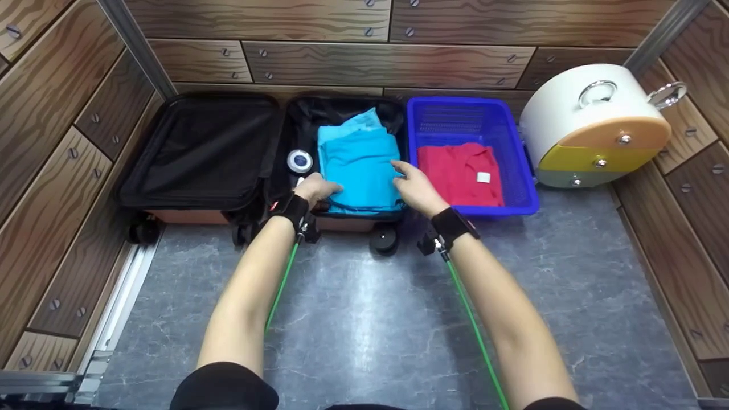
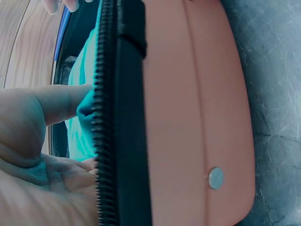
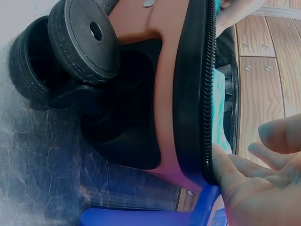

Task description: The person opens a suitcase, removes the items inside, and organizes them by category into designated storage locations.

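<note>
A folded bright blue garment (image 1: 364, 165) lies in the right half of an open suitcase (image 1: 347, 224), over a lighter blue cloth (image 1: 361, 121). At its near left edge is my left hand (image 1: 316, 188), thumb straight over the fabric. In the left wrist view, a small fold of cloth bunches at the thumb (image 2: 63, 101), while the fingertips are hidden behind the zipped rim (image 2: 124, 132). My right hand (image 1: 418, 185) is at the garment's right edge, fingers spread. The right wrist view has its fingers (image 3: 225, 169) reaching past the zipper and its thumb raised apart.
The suitcase's black lid half (image 1: 205, 151) lies to the left. A round container (image 1: 299, 162) stands beside the garment. To the right, a blue basket (image 1: 521, 171) holds a folded red shirt (image 1: 455, 176). Beyond it stands a white rounded drawer box (image 1: 558, 108). Suitcase wheels (image 1: 384, 240) protrude in front.
</note>
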`<action>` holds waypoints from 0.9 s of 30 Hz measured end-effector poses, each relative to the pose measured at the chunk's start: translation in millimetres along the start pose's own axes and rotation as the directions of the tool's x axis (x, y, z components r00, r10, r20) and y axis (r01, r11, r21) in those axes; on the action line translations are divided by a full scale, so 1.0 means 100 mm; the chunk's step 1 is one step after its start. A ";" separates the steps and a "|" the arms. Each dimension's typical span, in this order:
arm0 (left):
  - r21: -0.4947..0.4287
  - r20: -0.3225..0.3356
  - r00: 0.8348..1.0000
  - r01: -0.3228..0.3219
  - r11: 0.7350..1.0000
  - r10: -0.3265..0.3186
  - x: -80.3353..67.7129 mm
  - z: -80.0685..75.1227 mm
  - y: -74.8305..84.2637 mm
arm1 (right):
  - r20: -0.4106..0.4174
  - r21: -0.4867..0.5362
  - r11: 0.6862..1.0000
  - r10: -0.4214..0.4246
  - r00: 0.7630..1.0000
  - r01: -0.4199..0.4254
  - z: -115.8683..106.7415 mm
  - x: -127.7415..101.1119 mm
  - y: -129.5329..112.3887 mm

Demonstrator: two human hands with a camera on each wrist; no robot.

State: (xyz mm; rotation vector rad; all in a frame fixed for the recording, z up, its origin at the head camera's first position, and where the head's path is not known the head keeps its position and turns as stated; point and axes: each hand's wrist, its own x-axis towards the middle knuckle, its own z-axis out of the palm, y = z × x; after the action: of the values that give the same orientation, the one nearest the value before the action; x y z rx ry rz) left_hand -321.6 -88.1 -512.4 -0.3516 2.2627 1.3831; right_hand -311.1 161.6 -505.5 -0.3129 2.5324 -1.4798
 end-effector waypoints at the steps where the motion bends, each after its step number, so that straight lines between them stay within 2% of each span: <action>1: 0.008 -0.007 1.000 0.000 1.000 0.000 0.00 0.00 0.00 | -0.002 0.004 1.000 0.001 1.000 -0.001 0.00 0.00 0.00; 5: 0.057 -0.025 1.000 0.002 0.998 0.000 0.05 0.01 0.01 | -0.009 0.006 1.000 -0.002 1.000 0.002 0.01 -0.01 0.00; 8: 0.044 -0.029 1.000 0.002 0.999 -0.001 0.07 0.01 0.03 | -0.006 0.007 1.000 -0.004 1.000 0.004 0.01 -0.01 0.00; 15: -0.079 -0.055 0.997 -0.050 0.996 0.046 0.03 0.00 0.10 | -0.004 0.007 1.000 -0.002 1.000 0.002 0.00 0.00 0.01; 21: -0.114 -0.079 0.994 -0.083 0.990 0.074 -0.02 0.00 0.14 | -0.009 0.019 1.000 -0.003 1.000 0.003 0.01 0.01 0.00; 24: -0.200 -0.058 0.996 -0.076 0.977 0.066 -0.02 -0.02 0.15 | 0.003 0.022 1.000 0.011 1.000 -0.011 0.03 0.01 -0.01; 27: -0.359 -0.011 0.998 -0.056 0.932 0.056 -0.02 -0.03 0.17 | 0.026 0.055 0.997 0.052 0.998 -0.053 0.04 -0.01 -0.05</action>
State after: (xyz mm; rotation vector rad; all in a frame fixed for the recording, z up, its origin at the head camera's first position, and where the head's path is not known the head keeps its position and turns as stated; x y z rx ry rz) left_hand -328.3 -82.6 -497.0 -0.4068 2.0256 1.8308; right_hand -308.8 155.7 -502.6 -0.2531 2.4559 -1.5142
